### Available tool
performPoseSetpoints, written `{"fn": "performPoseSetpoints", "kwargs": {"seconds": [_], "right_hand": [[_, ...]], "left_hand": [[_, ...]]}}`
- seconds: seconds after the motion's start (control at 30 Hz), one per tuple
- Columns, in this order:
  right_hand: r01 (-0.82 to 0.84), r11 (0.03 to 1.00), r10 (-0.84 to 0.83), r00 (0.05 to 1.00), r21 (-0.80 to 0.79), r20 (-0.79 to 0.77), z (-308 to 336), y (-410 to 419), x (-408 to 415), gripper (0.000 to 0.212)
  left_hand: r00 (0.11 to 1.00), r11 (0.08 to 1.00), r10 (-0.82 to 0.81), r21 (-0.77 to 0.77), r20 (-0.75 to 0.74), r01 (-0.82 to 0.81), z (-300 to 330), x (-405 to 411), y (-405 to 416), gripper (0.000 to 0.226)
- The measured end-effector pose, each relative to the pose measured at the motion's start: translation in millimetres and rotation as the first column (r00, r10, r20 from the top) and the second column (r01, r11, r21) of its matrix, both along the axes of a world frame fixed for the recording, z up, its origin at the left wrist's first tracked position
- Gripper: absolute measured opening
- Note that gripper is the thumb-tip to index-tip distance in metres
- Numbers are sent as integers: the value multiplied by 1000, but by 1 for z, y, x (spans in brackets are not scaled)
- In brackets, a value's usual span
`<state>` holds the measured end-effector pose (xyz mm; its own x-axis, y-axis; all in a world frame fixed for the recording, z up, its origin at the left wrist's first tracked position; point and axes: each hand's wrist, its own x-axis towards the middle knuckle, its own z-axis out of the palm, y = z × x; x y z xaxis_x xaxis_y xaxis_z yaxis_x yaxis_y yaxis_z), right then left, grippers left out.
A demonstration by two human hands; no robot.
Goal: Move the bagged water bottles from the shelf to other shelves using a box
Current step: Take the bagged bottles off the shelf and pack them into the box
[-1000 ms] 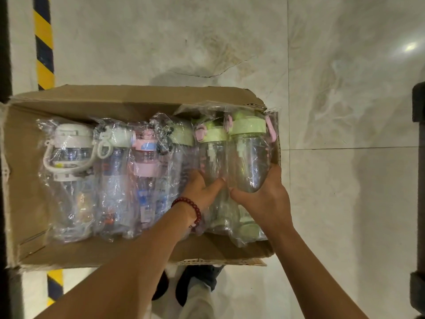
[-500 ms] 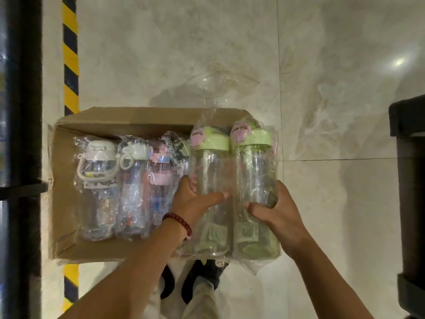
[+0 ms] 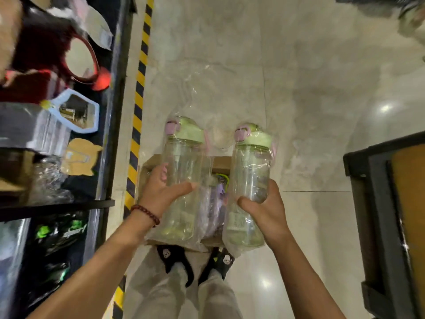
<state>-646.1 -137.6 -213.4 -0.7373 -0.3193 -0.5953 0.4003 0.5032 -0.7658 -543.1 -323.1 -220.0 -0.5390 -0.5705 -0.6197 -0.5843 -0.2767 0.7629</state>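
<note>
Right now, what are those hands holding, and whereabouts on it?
Left hand grips one green-lidded bagged bottle around its middle; right hand grips another around its lower body.

Glossy polished stone floor; clear plastic bottles in crinkled film; matt brown cardboard box.

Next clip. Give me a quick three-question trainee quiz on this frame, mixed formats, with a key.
1. True or false: the left hand and the right hand each hold one bagged green-lidded water bottle.
2. What lies on the floor directly below the left bottle and the right bottle? A) a cardboard box B) a plastic crate C) a trolley
3. Fill in: the beaded bracelet is on the ___ wrist.

Key: 1 true; 2 A; 3 left.
</note>
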Motion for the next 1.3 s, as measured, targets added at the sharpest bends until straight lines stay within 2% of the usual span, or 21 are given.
{"fn": "performPoseSetpoints", "kwargs": {"seconds": [0.07,0.2,0.23,0.3,0.33,0.4,0.43,0.5,0.53,0.57,0.63,0.67,0.7,0.8,0.93,1.03,1.07,1.13,1.23,1.3], "right_hand": [[-32,999,31,999,-27,-24,43,-9,7,50],[-68,995,62,995,-72,-76,113,-26,25,51],[-72,994,65,994,-79,-89,128,-30,31,52],[-74,994,65,991,-76,-114,156,-38,42,59],[-79,993,69,990,-83,-124,169,-42,48,65],[-89,991,74,986,-98,-149,191,-48,59,76],[-94,990,76,983,-102,-167,202,-51,64,79],[-105,987,80,977,-123,-197,220,-53,73,80],[-108,985,78,975,-138,-208,229,-54,77,76],[-109,981,73,973,-159,-220,236,-54,80,70],[-115,970,63,969,-213,-238,251,-53,83,58],[-125,965,67,967,-230,-245,257,-53,83,56],[-144,961,80,963,-238,-257,262,-52,82,55],[-216,945,142,947,-244,-288,271,-49,76,61],[-334,909,266,926,-250,-270,273,-41,73,66],[-497,834,436,860,-239,-266,273,-32,75,67],[-504,834,445,855,-224,-265,270,-29,75,69],[-569,797,514,815,-201,-269,268,-23,80,77],[-670,702,631,742,-239,-227,261,-6,87,87],[-725,636,705,685,-264,-186,258,4,95,81]], "left_hand": [[1000,1000,10,-29,-4,-10,43,9,-10,113],[994,999,30,-31,-109,-34,125,28,-25,115],[990,999,21,-33,-139,-25,140,34,-28,106],[986,999,20,-38,-167,-27,173,45,-31,66],[984,998,26,-51,-179,-36,188,51,-32,53],[977,995,49,-72,-210,-65,210,60,-35,47],[972,994,50,-83,-228,-71,221,65,-37,53],[959,991,86,-76,-270,-110,240,75,-38,92],[951,989,110,-65,-288,-135,250,79,-38,101],[945,986,123,-67,-302,-150,255,83,-38,93],[937,977,151,-95,-314,-189,270,93,-36,53],[928,970,175,-103,-330,-220,275,98,-35,49],[921,965,187,-112,-342,-237,278,103,-34,52],[906,946,249,-113,-343,-303,288,118,-25,85],[873,907,332,-132,-358,-399,297,131,4,85],[818,847,450,-120,-358,-518,291,147,34,93],[815,846,455,-111,-359,-522,288,149,39,98],[765,796,528,-97,-368,-597,288,159,65,90],[661,679,664,-87,-349,-729,281,175,107,54],[577,590,740,-79,-345,-803,270,192,135,62]]}}
